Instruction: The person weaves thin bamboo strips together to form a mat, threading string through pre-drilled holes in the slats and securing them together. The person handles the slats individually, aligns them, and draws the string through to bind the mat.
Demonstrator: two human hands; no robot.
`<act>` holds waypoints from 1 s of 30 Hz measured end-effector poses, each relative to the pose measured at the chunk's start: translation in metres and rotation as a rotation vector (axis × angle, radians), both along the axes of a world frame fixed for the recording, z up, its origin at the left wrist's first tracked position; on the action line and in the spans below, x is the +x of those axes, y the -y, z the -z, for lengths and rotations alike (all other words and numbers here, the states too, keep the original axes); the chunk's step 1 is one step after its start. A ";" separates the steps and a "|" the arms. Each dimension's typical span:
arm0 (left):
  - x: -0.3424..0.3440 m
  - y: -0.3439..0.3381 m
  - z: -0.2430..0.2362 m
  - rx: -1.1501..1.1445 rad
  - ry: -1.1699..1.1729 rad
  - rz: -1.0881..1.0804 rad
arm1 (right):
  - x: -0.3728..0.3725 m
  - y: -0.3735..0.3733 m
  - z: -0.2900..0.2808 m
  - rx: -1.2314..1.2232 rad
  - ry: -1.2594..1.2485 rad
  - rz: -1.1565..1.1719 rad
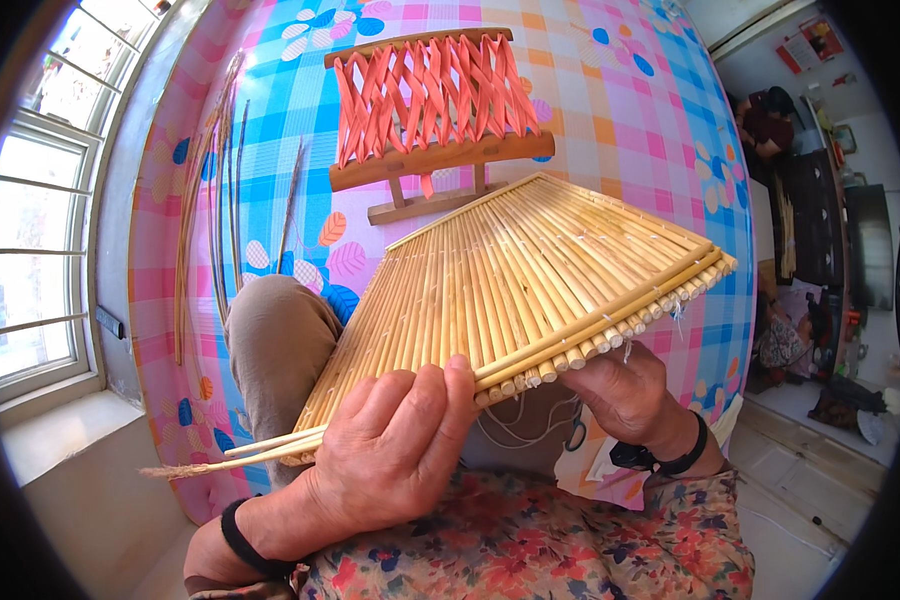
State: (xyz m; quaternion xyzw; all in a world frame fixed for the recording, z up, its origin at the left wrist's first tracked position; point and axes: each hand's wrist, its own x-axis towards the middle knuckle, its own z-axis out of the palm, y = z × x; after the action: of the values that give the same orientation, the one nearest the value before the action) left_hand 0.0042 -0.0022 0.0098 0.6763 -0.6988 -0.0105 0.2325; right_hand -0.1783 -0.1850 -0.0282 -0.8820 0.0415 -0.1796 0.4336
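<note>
A stiff mat (510, 270) of yellow reed sticks, tied side by side with pale thread, lies tilted across my lap. My left hand (395, 440) is closed over its near edge, thumb and fingers pressing thin reed sticks (270, 447) along that edge. These sticks poke out to the left, one with a frayed tip. Under the near right edge, my right hand (625, 390) grips the mat from below; its fingertips are partly hidden by the reed ends. Short thread ends hang from the mat's right corner, and white cord (515, 430) loops beneath it.
Beyond the mat stands a wooden frame (440, 150) laced with coral-red strips. Loose long stalks (215, 200) lie on the checked, flowered sheet (610, 130) at left. A barred window (35, 250) is on the left. Another person (770, 120) sits at far right, near dark furniture.
</note>
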 end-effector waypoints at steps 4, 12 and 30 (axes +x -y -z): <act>0.000 0.000 0.001 -0.013 0.019 0.005 | 0.001 -0.001 0.002 0.002 0.022 0.000; 0.002 0.001 -0.001 0.009 0.039 0.039 | 0.005 0.001 0.000 -0.049 0.026 -0.017; 0.003 0.002 0.001 -0.023 0.066 0.057 | 0.010 -0.003 -0.008 -0.015 -0.017 -0.029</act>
State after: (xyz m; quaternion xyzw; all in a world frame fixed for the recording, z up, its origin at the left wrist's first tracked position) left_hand 0.0070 -0.0040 0.0084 0.6534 -0.7253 0.0132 0.2166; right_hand -0.1683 -0.1823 -0.0199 -0.8872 0.0312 -0.1664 0.4291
